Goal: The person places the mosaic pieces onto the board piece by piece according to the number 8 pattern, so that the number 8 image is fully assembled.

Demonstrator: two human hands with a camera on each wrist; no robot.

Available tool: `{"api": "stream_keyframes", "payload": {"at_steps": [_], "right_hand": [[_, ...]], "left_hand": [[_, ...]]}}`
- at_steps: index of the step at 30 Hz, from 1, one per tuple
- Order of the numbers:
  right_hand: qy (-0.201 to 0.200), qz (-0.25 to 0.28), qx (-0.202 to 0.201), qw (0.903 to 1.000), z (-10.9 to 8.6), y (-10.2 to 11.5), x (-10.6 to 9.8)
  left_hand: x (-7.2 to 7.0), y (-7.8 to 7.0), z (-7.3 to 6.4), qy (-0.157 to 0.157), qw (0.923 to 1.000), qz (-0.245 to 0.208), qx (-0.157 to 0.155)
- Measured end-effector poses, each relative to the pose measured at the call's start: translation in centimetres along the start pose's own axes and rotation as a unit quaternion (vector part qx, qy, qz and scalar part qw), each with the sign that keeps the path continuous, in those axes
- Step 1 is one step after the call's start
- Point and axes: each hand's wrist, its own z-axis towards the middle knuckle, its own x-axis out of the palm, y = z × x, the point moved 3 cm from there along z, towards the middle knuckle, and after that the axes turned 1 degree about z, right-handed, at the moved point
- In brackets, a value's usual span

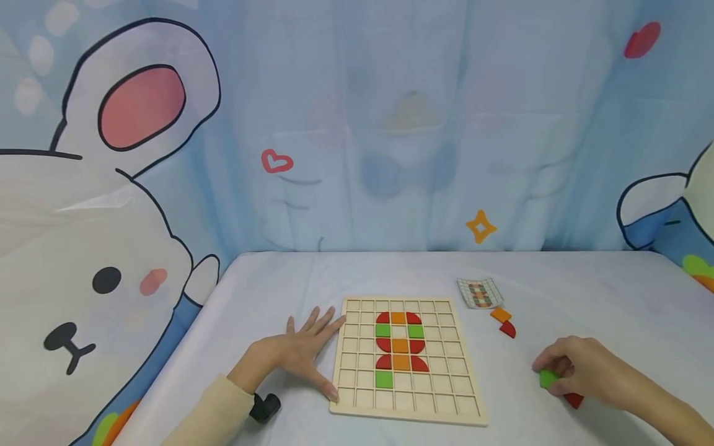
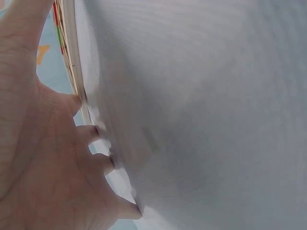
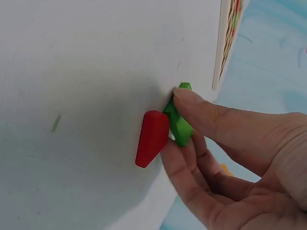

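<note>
My right hand (image 1: 594, 370) pinches a green square tile (image 3: 178, 125) between thumb and fingers, just over the table at the right. A red quarter-round tile (image 3: 152, 140) lies right beside it, partly under the hand in the head view. With its fingers spread, my left hand (image 1: 304, 350) rests at the left edge of a wooden grid board (image 1: 440, 404), thumb and fingertips touching the edge. Red rounded, orange square and green square tiles fill several cells in the board's middle columns; the lowest is a green tile (image 1: 383, 379).
Beyond the board's right corner lies a small pattern card (image 1: 480, 293). Close to it are an orange tile (image 1: 501, 314) and a red quarter-round tile (image 1: 507, 329). A printed curtain (image 1: 357, 124) hangs behind the white-covered table (image 1: 279, 279).
</note>
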Motion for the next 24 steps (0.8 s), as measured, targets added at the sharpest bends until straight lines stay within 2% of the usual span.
{"api": "stream_keyframes", "payload": {"at_steps": [6, 14, 18, 20, 24], "right_hand": [[-0.004, -0.003, 0.002, 1.0000, 0.0, 0.2, 0.1], [-0.050, -0.020, -0.036, 0.9979, 0.0, 1.0, 0.1], [-0.065, -0.023, -0.069, 0.9952, 0.3, 2.4, 0.0], [-0.070, -0.017, -0.099, 0.9925, 0.3, 3.4, -0.1], [-0.066, 0.015, -0.153, 0.9860, 0.4, 6.1, 0.2]], "left_hand": [[0.1, 0.0, 0.1, 0.003, 1.0000, -0.002, 0.001], [0.0, 0.0, 0.0, 0.000, 1.0000, 0.000, 0.001], [-0.1, -0.1, 0.0, -0.002, 1.0000, 0.006, -0.001], [-0.1, -0.1, 0.1, -0.003, 1.0000, 0.007, -0.001], [0.0, -0.1, 0.1, -0.002, 1.0000, 0.006, 0.000]]}}
